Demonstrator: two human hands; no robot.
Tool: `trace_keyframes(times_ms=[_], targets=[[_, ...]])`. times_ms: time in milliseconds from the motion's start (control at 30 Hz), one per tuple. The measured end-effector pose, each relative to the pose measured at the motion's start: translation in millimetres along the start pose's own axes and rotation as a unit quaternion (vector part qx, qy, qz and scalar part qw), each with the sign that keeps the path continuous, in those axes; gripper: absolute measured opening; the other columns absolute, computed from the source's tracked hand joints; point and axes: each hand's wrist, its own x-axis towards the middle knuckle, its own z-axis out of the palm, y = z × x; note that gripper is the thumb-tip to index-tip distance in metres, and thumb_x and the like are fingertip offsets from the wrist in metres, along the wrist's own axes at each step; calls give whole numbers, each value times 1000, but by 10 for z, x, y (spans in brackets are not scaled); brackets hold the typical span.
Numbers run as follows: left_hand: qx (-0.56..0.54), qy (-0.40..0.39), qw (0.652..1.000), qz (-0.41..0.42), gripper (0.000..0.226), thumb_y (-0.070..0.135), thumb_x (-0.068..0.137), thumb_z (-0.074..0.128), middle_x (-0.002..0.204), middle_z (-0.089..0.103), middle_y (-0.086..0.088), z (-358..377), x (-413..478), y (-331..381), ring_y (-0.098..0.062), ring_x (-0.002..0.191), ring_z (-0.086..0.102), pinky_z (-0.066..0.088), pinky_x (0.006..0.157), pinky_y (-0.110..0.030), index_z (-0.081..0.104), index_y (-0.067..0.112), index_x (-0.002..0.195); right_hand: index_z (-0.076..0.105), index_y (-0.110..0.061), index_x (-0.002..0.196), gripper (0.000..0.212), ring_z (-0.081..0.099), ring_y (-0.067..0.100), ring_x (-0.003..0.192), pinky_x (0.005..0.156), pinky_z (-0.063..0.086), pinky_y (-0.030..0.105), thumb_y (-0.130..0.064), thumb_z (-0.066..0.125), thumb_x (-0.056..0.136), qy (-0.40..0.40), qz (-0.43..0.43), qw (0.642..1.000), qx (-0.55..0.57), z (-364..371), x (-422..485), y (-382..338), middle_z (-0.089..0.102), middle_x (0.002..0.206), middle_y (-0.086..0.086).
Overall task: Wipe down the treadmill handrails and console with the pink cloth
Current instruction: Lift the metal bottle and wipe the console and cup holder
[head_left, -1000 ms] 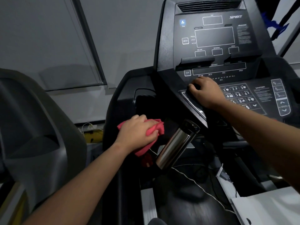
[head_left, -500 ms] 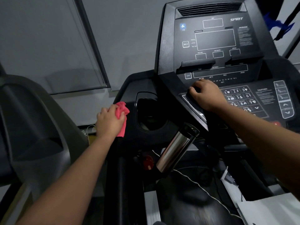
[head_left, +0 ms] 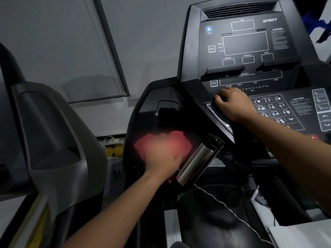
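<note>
- Two bare hands show, one in the lower centre of the frame and one at centre right.
- Left hand (head_left: pixel 162 156) is clenched over the pink cloth (head_left: pixel 141 147) and presses it against the black side housing (head_left: pixel 141 108). The hand is smeared by motion blur, so single fingers cannot be told apart.
- Pink cloth spreads out from under that fist on both sides. It sits just below the cup holder (head_left: pixel 167 113) and just left of the steel flask (head_left: pixel 198 160).
- Whether the left hand touches the flask cannot be told.
- Steel flask leans tilted, its dark cap toward the upper right.
- Right hand (head_left: pixel 232 106) grasps the lower left edge of the console (head_left: pixel 245 42), fingers curled over the ledge, just left of the number keypad (head_left: pixel 270 108).
- White cable (head_left: pixel 223 204) trails across the dark deck at lower right.
- Grey neighbouring machine (head_left: pixel 44 131) fills the left side of the frame.
</note>
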Motion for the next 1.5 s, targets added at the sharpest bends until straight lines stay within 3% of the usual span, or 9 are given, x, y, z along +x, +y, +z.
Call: trace_keyframes(times_ms=[133, 200, 267, 367, 433, 800, 1033, 1233, 1500], targets=[[-9, -7, 1000, 16, 49, 61, 84, 37, 84, 59, -2, 40, 198, 135, -23, 74, 56, 45, 61, -36, 66, 23, 95, 65, -4, 98, 31, 51, 34, 101, 85, 38, 37, -30, 47, 93, -1, 3, 1000, 1, -10, -11, -21, 60, 101, 17], [-21, -10, 1000, 17, 25, 43, 80, 58, 79, 57, -2, 78, 289, 252, -24, 68, 58, 44, 56, -33, 66, 23, 92, 65, -4, 96, 30, 51, 34, 100, 85, 38, 37, -29, 48, 93, 1, 5, 1000, 1, -11, -12, -24, 60, 100, 17], [-25, -25, 999, 2, 24, 41, 73, 70, 76, 56, -1, 61, 367, 365, -23, 67, 58, 43, 53, -32, 66, 23, 88, 64, -3, 95, 31, 51, 34, 99, 85, 38, 37, -29, 48, 93, 0, 6, 1000, 0, -10, -13, -20, 60, 98, 17], [-86, -103, 990, -47, 50, 64, 84, 40, 97, 59, -3, -25, 482, 426, -24, 94, 56, 45, 73, -38, 62, 22, 100, 64, -2, 92, 30, 52, 34, 97, 84, 39, 38, -28, 48, 93, 2, 5, 1000, 1, -2, -16, -12, 60, 96, 18], [-113, -134, 982, -66, 51, 64, 89, 39, 107, 59, -2, -23, 553, 376, -23, 105, 51, 42, 82, -37, 60, 21, 106, 63, -2, 91, 29, 52, 34, 96, 83, 39, 38, -27, 49, 93, 4, 3, 1000, 5, 2, -16, -6, 60, 95, 18], [-87, -44, 985, -145, 33, 54, 86, 57, 99, 59, -2, -26, 388, -372, -25, 100, 50, 40, 83, -37, 63, 22, 95, 62, -1, 86, 28, 51, 33, 94, 80, 37, 36, -26, 49, 92, 8, 3, 1000, 15, 2, -14, 6, 59, 91, 17], [-107, -91, 990, -28, 47, 71, 81, 47, 101, 55, 6, -93, 257, -158, -19, 104, 45, 33, 86, -37, 63, 32, 101, 63, -2, 90, 29, 51, 33, 97, 82, 38, 37, -27, 48, 92, 3, 8, 1000, 2, -7, -14, -24, 60, 94, 17], [-125, -104, 986, 29, 69, 75, 77, 26, 103, 55, 1, -103, 285, 10, -23, 100, 50, 40, 81, -40, 63, 28, 109, 63, -2, 92, 28, 51, 34, 97, 83, 38, 38, -26, 48, 92, -5, 8, 1000, -4, -10, -21, -22, 59, 95, 18], [-78, -116, 983, -119, 60, 74, 80, 35, 111, 48, 1, -168, 176, -560, -22, 110, 42, 37, 90, -40, 57, 34, 119, 64, -6, 103, 21, 51, 35, 103, 89, 43, 43, -13, 58, 84, -3, -25, 998, 52, -55, -31, -49, 55, 104, 16]])
